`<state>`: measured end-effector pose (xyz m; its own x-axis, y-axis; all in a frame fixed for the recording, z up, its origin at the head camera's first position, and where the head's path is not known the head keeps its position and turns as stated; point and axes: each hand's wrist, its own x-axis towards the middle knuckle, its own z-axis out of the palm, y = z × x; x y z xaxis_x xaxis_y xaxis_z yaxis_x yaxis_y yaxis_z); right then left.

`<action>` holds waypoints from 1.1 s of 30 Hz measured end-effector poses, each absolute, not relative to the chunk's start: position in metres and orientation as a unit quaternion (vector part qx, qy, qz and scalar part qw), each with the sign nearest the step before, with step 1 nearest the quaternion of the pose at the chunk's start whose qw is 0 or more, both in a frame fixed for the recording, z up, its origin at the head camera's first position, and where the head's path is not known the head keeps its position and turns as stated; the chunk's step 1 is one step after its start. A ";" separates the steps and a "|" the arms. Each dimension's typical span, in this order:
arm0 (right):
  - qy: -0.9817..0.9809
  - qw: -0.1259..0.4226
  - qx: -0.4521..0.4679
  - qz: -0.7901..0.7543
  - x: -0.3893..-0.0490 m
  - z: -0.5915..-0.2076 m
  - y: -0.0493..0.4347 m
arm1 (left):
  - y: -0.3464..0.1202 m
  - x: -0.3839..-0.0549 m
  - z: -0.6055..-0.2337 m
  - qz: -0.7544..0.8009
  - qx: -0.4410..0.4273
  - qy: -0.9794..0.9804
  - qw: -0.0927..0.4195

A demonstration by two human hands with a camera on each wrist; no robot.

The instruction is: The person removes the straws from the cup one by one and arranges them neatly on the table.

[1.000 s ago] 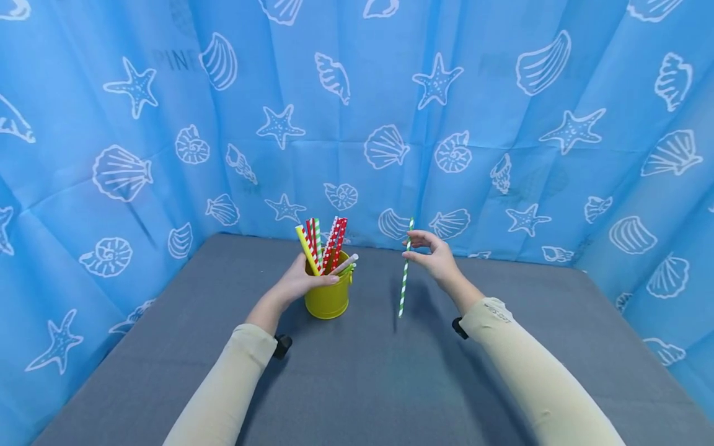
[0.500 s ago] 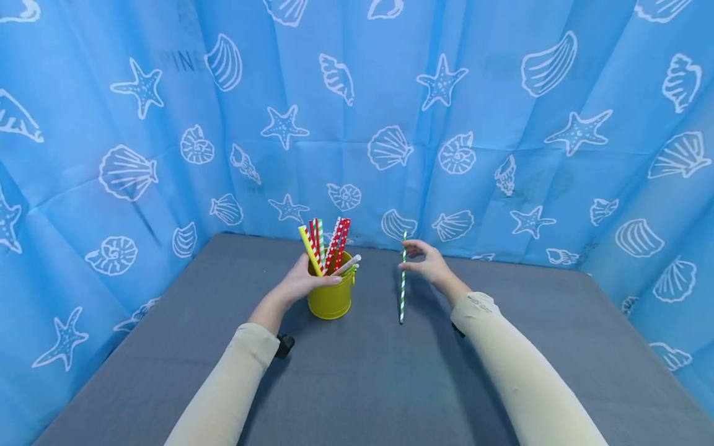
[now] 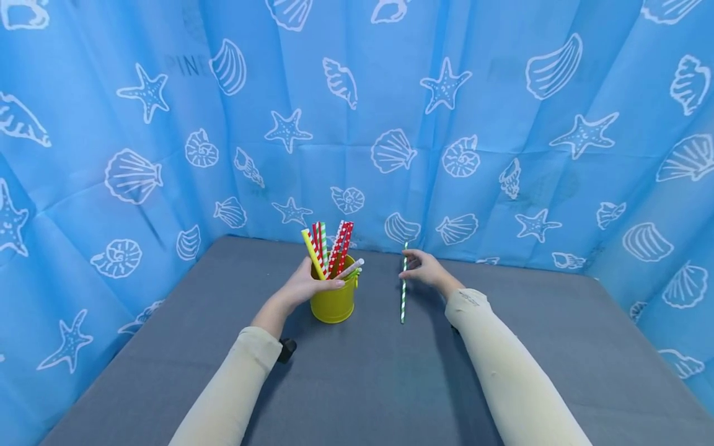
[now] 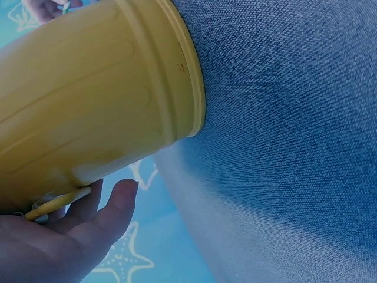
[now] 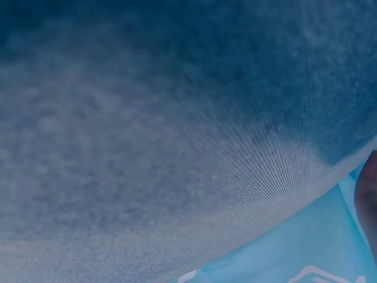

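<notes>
My left hand [image 3: 298, 286] grips a small yellow metal bucket [image 3: 333, 306] from its left side, thumb across the front near the rim. In the left wrist view the bucket [image 4: 106, 82] stands on the cloth, with fingers [image 4: 109, 215] curled at its side by the handle joint. Several paper straws [image 3: 337, 248] lean in it: yellow, red with white dots, striped ones and a pale one. To the right, my right hand [image 3: 426, 271] pinches a green-and-white striped straw [image 3: 403, 303], held nearly upright with its lower end close to the table; whether it touches cannot be told.
Grey cloth covers the table [image 3: 357, 384]. Behind and at both sides hangs a blue curtain [image 3: 346, 155] printed with white shells and starfish. The right wrist view has mostly cloth [image 5: 147, 147], with a bit of finger [image 5: 367, 206] at its right edge.
My right hand has moved down and slightly left with the striped straw, which now stands more upright. The left hand keeps its grip on the bucket. The head view has shifted a little.
</notes>
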<state>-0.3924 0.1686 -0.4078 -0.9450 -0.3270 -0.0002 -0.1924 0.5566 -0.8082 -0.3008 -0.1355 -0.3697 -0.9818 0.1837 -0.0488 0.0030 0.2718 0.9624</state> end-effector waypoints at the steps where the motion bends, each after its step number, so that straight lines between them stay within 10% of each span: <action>1: 0.882 0.081 -0.150 -0.440 -0.394 -0.409 0.169 | -0.135 -0.301 -0.370 0.601 0.058 0.794 0.074; 33: 0.918 0.242 -0.204 -0.238 -0.366 -0.398 0.175 | -0.137 -0.297 -0.368 0.606 0.071 0.787 0.090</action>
